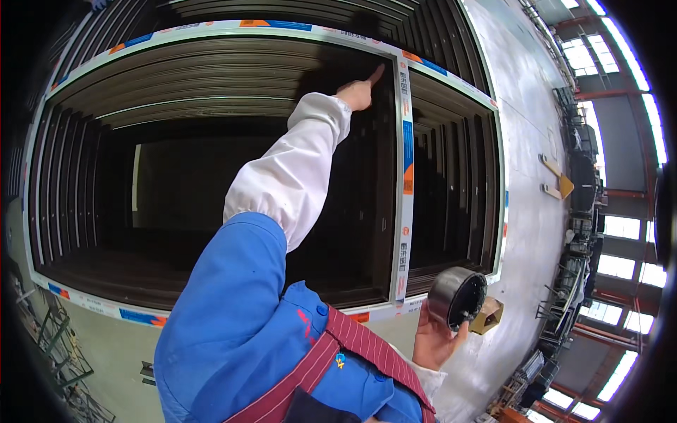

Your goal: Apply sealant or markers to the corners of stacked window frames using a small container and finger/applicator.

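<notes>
A stack of dark brown window frames [233,49] edged with pale, blue and orange protective film fills the middle. My left hand [356,94] reaches to the upper right inner corner of the large opening, beside the upright divider [405,148]. Its index finger is stretched out at that corner; the other fingers are mostly hidden. Low on the right, my right hand [434,342] holds a round, dark, open container [451,296], tilted with its mouth to the right. Small bits lie inside, too small to name.
A small cardboard box [488,316] shows behind the container. A yellow forked pallet truck [560,182] stands on the pale floor to the right. Racks and metal stock [582,183] line the far side. At the top left edge is a blue-gloved hand [99,4].
</notes>
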Demonstrator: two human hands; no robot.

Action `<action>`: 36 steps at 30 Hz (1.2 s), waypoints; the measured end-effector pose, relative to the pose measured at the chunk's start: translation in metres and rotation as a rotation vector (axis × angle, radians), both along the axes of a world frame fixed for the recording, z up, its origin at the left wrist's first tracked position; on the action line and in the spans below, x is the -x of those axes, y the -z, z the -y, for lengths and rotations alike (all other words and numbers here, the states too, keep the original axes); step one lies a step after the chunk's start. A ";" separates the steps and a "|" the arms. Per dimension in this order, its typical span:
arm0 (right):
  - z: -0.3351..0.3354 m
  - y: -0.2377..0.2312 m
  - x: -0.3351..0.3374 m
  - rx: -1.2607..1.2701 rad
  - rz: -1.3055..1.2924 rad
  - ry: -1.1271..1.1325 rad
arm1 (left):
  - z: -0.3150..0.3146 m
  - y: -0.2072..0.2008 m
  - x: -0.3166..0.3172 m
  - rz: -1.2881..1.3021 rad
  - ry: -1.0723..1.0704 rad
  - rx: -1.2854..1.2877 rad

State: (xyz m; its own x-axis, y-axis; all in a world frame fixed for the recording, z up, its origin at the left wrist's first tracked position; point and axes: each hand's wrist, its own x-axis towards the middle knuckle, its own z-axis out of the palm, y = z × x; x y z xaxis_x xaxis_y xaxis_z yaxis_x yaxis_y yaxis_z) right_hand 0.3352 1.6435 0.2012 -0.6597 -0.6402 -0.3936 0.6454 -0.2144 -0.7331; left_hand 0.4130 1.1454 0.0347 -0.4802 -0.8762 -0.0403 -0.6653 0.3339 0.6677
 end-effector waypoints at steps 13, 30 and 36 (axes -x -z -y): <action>0.034 -0.002 -0.015 -0.052 -0.059 0.121 | 0.036 0.019 0.022 -0.039 0.120 -0.097; 0.032 -0.004 -0.021 -0.089 -0.081 0.109 | 0.024 -0.012 0.017 -0.057 0.010 -0.281; 0.038 -0.005 -0.022 -0.076 -0.076 0.112 | 0.009 0.018 -0.014 -0.377 0.257 -0.244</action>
State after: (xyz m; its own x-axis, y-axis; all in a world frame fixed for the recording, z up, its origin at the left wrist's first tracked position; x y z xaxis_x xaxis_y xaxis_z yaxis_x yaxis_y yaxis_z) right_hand 0.3575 1.6055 0.2059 -0.7553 -0.5310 -0.3841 0.5625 -0.2244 -0.7958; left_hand 0.4271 1.1367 0.0169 -0.6990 -0.7150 -0.0114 -0.2801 0.2591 0.9243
